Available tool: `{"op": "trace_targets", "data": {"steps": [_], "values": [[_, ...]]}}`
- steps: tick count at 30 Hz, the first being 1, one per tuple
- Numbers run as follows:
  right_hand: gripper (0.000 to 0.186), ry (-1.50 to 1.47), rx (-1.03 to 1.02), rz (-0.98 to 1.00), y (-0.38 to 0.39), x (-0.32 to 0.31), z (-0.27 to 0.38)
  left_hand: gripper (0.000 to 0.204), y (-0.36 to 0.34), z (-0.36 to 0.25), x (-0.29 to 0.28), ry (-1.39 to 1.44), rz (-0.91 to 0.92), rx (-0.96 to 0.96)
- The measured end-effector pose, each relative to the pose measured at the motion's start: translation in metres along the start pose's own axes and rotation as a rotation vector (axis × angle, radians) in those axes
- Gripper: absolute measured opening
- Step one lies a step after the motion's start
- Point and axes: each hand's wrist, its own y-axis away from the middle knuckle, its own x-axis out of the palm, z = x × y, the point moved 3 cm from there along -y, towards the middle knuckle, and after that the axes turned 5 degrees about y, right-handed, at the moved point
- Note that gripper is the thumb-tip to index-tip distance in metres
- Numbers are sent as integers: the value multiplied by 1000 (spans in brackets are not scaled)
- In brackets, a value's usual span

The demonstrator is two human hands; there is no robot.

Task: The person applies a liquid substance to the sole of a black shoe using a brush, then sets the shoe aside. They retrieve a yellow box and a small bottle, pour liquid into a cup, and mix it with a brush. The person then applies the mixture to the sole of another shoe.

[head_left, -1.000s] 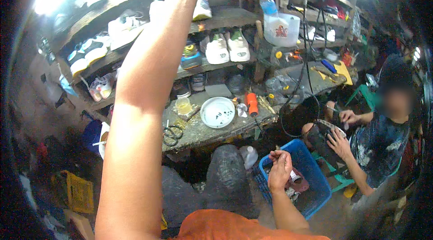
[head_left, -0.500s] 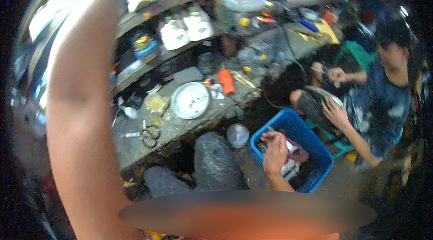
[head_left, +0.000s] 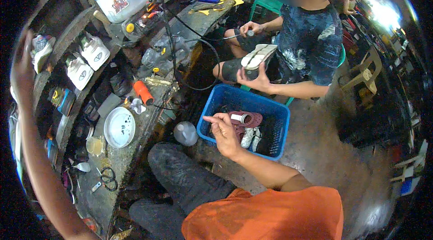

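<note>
My right hand (head_left: 222, 132) hovers over the near left rim of a blue plastic basket (head_left: 282, 125). Its index finger points left and nothing shows in its grasp. Inside the basket lie a maroon clog (head_left: 254, 119), a white roll (head_left: 240, 117) and a pair of white shoes (head_left: 248, 138). My left arm stretches up along the left edge. At its end, my left hand (head_left: 23, 57) is a blur beside a shelf, near a grey-and-white sneaker (head_left: 42, 50); its fingers cannot be made out.
A co-worker (head_left: 306, 37) opposite holds a pale shoe sole (head_left: 259, 57) and a small corded tool (head_left: 250, 33). The stone bench (head_left: 97, 204) bears a white plate (head_left: 119, 127), an orange cylinder (head_left: 143, 92) and scissors (head_left: 108, 177). White sneakers (head_left: 95, 53) stand on the shelf.
The view has swung right, so the bench and basket sit further left. My left arm has shifted to the left edge, and my right index finger now points out. The co-worker's shoe sole is raised.
</note>
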Motion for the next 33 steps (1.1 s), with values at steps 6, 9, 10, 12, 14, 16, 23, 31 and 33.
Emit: {"op": "trace_targets", "data": {"steps": [6, 9, 10, 12, 14, 16, 23, 31, 33], "values": [[39, -130, 36, 2, 4, 12, 5, 30, 365, -69, 56, -128, 146, -153], [37, -122, -91, 46, 10, 31, 29, 53, 455, -83, 67, 494, 145, -887], [37, -106, -147, 79, 15, 40, 39, 58, 471, -94, 73, 486, 250, -918], [39, -86, -280, 160, 31, 64, 64, 68, 501, -117, 86, 615, 321, -1050], [42, -226, -333, 338, 60, 99, 90, 60, 521, -132, 100, 952, 297, -1212], [45, -259, -473, 414, 87, 125, 112, 53, 535, -143, 94, 1123, -64, -1233], [52, -186, -696, 465, 125, 152, 137, 47, 551, -147, 37, 1221, -111, -1277], [61, -489, 474, 1311, 130, 157, 35, 24, 589, -118, -20, 774, -373, -1174], [50, -988, 829, 1193, 108, 144, 0, 23, 598, -113, -35, 754, -360, -1245]]}}
